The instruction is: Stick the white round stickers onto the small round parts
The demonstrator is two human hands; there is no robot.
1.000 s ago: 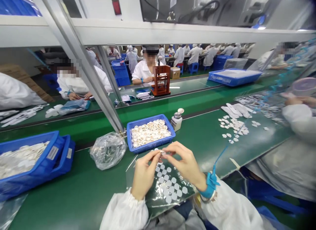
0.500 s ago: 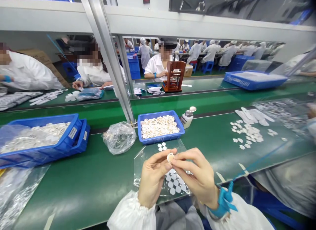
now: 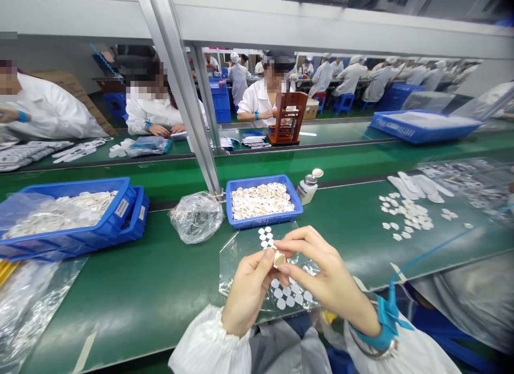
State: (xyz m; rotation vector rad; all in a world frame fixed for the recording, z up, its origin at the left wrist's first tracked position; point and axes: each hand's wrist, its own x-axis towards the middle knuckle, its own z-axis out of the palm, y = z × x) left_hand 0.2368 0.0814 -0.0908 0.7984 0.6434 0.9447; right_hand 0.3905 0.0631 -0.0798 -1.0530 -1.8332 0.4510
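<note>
Between both hands is a small round white piece with a beige centre [image 3: 279, 259]. My left hand [image 3: 249, 288] pinches it from the left, thumb on top. My right hand [image 3: 321, 275] has its fingertips on the piece's upper and right edges, thumb below. Under my hands lies a clear plastic sheet [image 3: 233, 261] bearing rows of white round discs [image 3: 287, 293]; my hands hide part of those rows. Just beyond stands a blue tray [image 3: 263, 222] filled with similar white and beige round pieces [image 3: 261, 200].
A crumpled clear bag [image 3: 196, 217] and a white bottle [image 3: 307, 188] flank the tray. Stacked blue bins [image 3: 76, 240] stand at left. White pieces [image 3: 417, 216] lie loose at right. A metal post [image 3: 179, 90] rises behind the tray. Co-workers sit across the bench.
My right hand's fingers have spread wider around the round piece, and its wrist has shifted right. The piece has tilted between my fingers. The camera view has shifted slightly.
</note>
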